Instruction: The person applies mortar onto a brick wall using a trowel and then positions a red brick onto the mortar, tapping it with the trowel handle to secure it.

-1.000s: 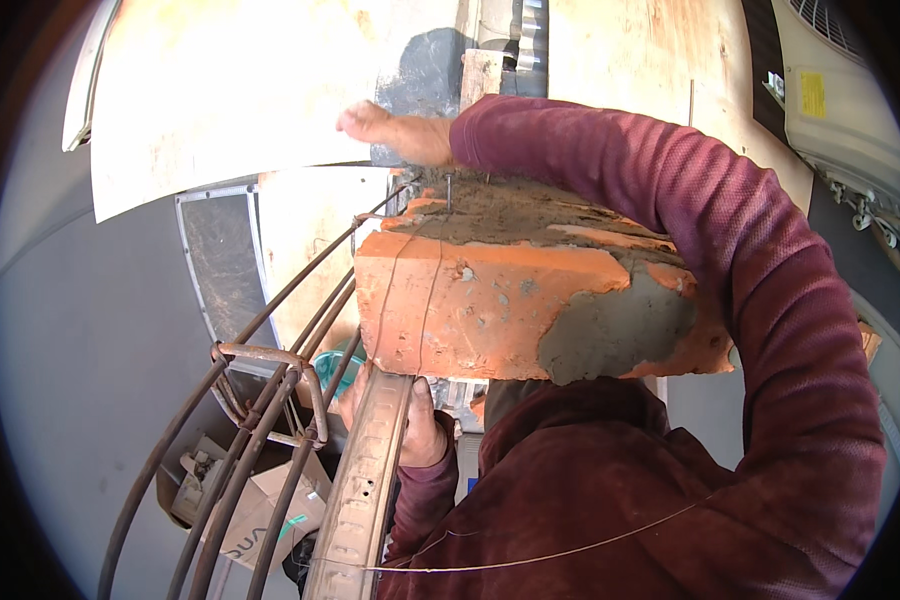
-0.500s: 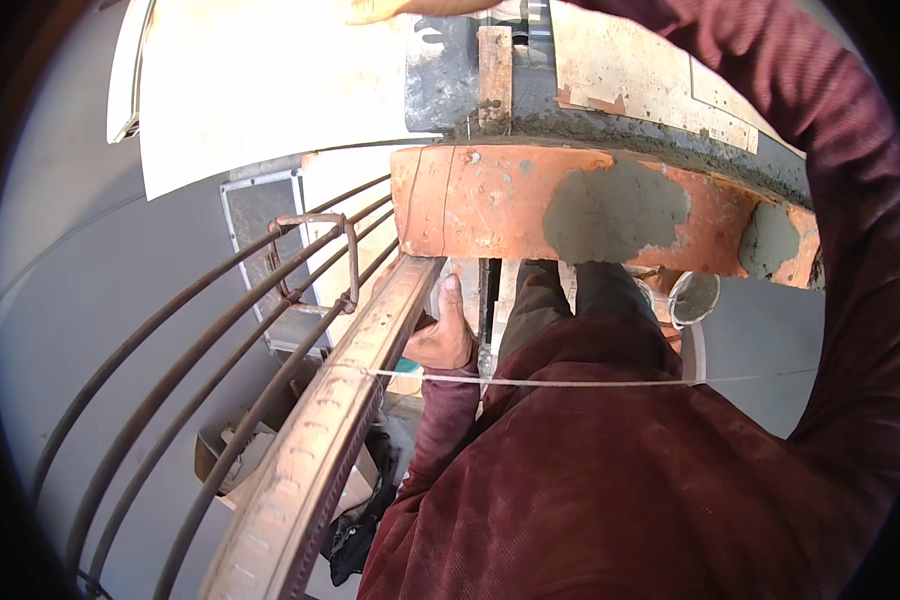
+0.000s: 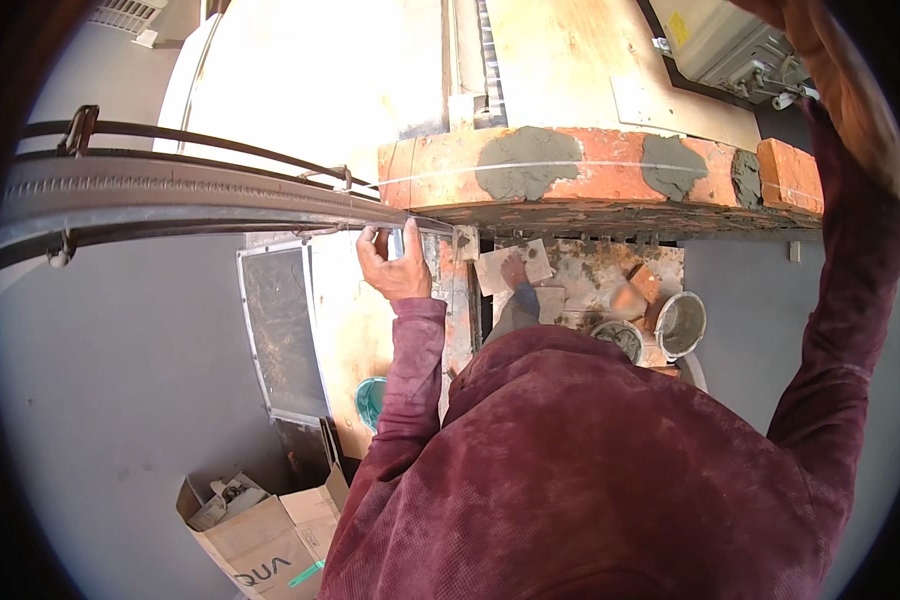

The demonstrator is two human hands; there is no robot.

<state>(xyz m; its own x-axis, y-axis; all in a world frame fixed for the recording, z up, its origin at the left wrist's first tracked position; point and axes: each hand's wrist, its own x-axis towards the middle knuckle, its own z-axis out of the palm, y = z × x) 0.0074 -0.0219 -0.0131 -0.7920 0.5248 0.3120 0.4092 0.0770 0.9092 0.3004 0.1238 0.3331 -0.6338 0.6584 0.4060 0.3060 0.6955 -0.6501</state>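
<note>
At the end of a long notched metal channel (image 3: pixel 220 195), my left hand (image 3: pixel 398 270) has thumb and fingers curled round a narrow silvery piece. Whether that piece belongs to the channel I cannot tell. Just right of it begins a course of orange bricks (image 3: pixel 610 160) bearing grey mortar patches (image 3: pixel 530 165). A thin white string (image 3: pixel 680 168) runs along the brick face. My right hand (image 3: pixel 855 100) is raised at the upper right edge, its visible fingers stretched out and the tips cut off by the frame. Nothing shows in it.
Rusty bars (image 3: pixel 200 135) flank the channel. Below stand buckets (image 3: pixel 682 325) by my feet, a teal bucket (image 3: pixel 370 400) and an open cardboard box (image 3: pixel 270 530). Pale boards (image 3: pixel 560 60) lie beyond the bricks. A boxy white machine (image 3: pixel 715 45) is at the upper right.
The view has shifted, so the channel and bars now run nearly level. My left hand stays at the channel. My right hand, formerly over the boards at the top, is now at the upper right.
</note>
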